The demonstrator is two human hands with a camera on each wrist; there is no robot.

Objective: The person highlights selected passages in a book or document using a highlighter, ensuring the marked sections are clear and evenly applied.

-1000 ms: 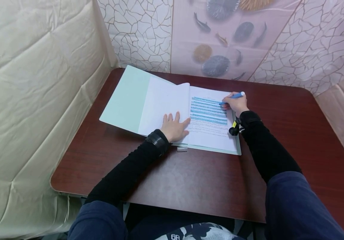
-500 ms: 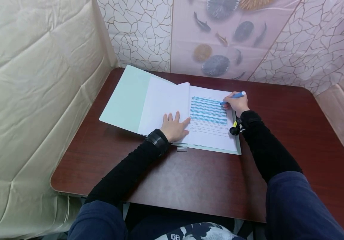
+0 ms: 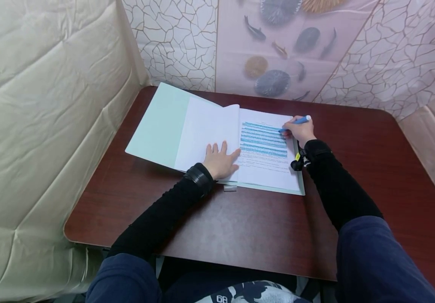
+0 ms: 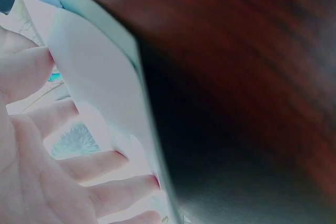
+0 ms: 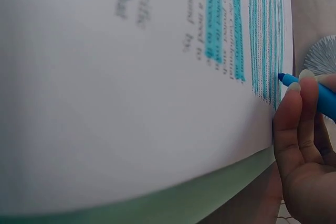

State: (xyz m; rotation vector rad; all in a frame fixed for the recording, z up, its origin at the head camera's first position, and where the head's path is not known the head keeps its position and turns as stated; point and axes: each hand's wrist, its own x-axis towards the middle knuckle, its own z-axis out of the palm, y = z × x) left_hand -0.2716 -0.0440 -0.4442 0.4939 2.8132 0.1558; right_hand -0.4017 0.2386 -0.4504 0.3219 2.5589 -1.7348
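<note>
In the head view a pale green folder (image 3: 156, 126) lies spread on the table, with white pages inside. On its right side a printed page (image 3: 262, 172) carries several lines marked in blue. My right hand (image 3: 300, 131) pinches a blue highlighter (image 3: 301, 120) near the page's upper right edge. The right wrist view shows the highlighter's dark tip (image 5: 282, 77) at the marked lines, with the fingers (image 5: 289, 114) bent around its barrel. My left hand (image 3: 219, 162) rests on the turned blank page (image 3: 206, 126) with fingers straight and spread, as the left wrist view also shows.
The folder sits on a dark reddish-brown table (image 3: 262, 231). A small grey clip (image 3: 230, 188) shows at the folder's lower edge. Behind the table hangs a patterned cloth (image 3: 175, 42), and a cream cloth (image 3: 50, 126) hangs along the left side.
My right hand and the highlighter have shifted very slightly to the right. The left hand and the folder keep their places.
</note>
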